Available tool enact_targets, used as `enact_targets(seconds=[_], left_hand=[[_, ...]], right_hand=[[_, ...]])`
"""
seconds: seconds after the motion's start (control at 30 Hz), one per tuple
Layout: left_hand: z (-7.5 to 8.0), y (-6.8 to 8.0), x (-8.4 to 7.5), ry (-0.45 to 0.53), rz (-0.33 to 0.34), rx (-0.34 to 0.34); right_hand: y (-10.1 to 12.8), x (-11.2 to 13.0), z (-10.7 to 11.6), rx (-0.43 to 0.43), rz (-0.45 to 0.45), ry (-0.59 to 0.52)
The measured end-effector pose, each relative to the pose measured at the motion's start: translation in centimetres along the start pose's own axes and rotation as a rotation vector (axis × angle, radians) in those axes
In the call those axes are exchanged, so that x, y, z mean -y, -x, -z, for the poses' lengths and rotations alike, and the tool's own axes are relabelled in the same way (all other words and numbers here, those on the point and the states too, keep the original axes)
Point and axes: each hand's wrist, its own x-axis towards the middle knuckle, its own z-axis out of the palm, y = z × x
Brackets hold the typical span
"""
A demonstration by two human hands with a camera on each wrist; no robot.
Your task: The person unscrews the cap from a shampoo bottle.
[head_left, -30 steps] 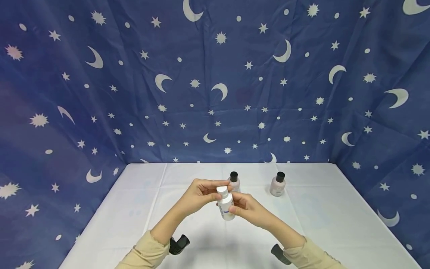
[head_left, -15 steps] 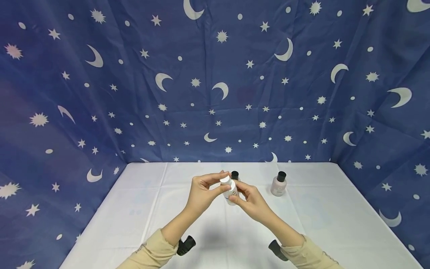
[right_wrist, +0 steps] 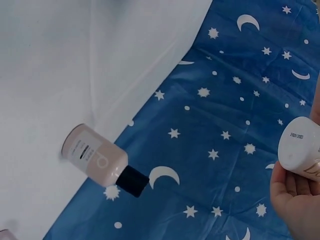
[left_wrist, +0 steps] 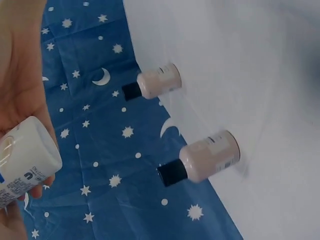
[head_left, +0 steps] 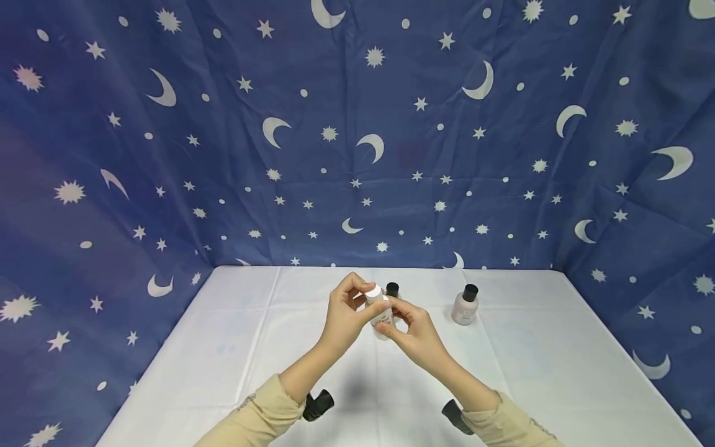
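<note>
The right grip (head_left: 418, 338) pinches the body of the white bottle (head_left: 382, 318); the left grip (head_left: 347, 316) holds its capped end. The bottle sits between them, above the surface (head_left: 536, 360), probably light, stiff and slightly slippery, its body the surest hold. Beyond stand two pink bottles (head_left: 464, 309).

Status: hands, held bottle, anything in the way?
Left hand gripping white bottle at cap, right hand gripping body. Held in the air. Pink bottle behind it, second pink bottle off right; nothing visibly blocking.
</note>
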Motion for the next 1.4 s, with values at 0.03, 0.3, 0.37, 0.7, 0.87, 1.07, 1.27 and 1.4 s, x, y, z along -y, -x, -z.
enact_targets(seconds=[0.03,0.3,0.37,0.7,0.87,1.07,1.27,1.4], left_hand=[[0.0,0.1,0.0,0.014,0.001,0.01],[0.2,0.3,0.0,0.059,0.009,0.101],[0.5,0.1,0.0,0.065,-0.007,0.144],[3.1,-0.5,-0.8,-0.064,-0.015,0.485],[3.6,-0.9,-1.1,-0.055,0.022,0.54],[3.4,-1.0,-1.0,0.018,0.059,0.482],[3.5,-0.7,-1.2,-0.001,0.086,0.381],[3.3,-0.4,-1.2,-0.03,0.059,0.313]], right_hand=[[0.1,0.0,0.0,0.0,-0.006,-0.003],[0.2,0.1,0.4,0.055,-0.039,-0.063],[0.2,0.2,0.5,0.073,-0.053,-0.078],[0.4,0.1,1.2,0.149,-0.113,-0.115],[0.5,0.2,1.5,0.17,-0.082,-0.116],[0.6,0.5,1.6,0.173,-0.063,-0.117],[0.8,0.5,1.4,0.184,-0.061,-0.118],[1.0,0.3,1.2,0.195,-0.08,-0.109]])
